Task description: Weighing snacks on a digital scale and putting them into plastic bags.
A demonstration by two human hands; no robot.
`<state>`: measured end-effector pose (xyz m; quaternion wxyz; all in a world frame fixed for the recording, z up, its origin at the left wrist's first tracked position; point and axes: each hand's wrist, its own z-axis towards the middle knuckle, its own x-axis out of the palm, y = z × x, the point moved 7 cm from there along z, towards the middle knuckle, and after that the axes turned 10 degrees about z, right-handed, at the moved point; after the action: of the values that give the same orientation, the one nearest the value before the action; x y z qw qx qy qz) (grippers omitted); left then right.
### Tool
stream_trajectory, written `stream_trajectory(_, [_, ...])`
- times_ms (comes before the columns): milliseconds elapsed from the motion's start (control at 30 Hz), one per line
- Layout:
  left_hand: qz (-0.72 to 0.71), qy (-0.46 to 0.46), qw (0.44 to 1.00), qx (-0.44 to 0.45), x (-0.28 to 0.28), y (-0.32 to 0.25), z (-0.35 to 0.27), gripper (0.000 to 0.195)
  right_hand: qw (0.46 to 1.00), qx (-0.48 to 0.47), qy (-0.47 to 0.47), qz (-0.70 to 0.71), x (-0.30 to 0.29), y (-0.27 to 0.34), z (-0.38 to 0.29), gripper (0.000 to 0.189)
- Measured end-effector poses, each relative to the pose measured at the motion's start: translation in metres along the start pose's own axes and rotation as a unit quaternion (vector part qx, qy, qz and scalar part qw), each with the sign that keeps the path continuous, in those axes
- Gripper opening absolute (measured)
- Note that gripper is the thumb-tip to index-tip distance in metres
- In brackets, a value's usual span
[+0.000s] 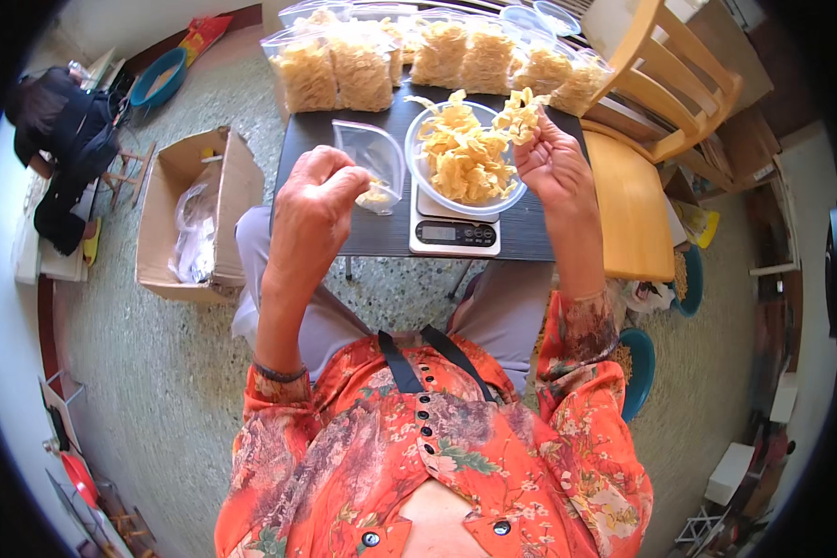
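A clear plastic bowl (418, 164) heaped with pale yellow dried strips (460, 150) stands on a white digital kitchen scale (457, 244). My right hand (558, 160) pinches a clump of the strips (518, 117) at the bowl's right rim. Left of the bowl is a clear zip bag (371, 150) with a few pale bits near its lower end. The fingers of my left hand (321, 192) are closed at the bag's left edge and appear to grip it; the exact contact is hidden behind them.
Filled clear bags (366, 77) line the far side of the dark table (383, 234). A wooden chair (631, 202) adjoins its right side. A cardboard box (174, 279) holding plastic bags sits at left. Teal basins (638, 376) are at lower right. Another person (70, 132) sits far left.
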<state>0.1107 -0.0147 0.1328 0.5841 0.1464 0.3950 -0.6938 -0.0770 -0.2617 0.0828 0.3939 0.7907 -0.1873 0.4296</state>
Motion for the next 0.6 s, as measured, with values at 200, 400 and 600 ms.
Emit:
stream_trajectory(200, [-0.005,-0.005,1.0,0.019,0.0,0.001,0.005,0.013,0.953,-0.177,0.161,-0.187,0.074,-0.046,-0.06,0.018])
stream_trajectory(400, [0.004,-0.034,0.999,0.027,-0.002,-0.007,0.005,0.014,0.734,-0.334,0.214,-0.551,0.092,-0.093,-0.065,0.011])
stream_trajectory(600, [-0.011,-0.062,0.998,0.015,0.002,-0.001,-0.009,0.019,0.402,-0.368,0.333,-0.77,0.106,-0.116,-0.08,0.024])
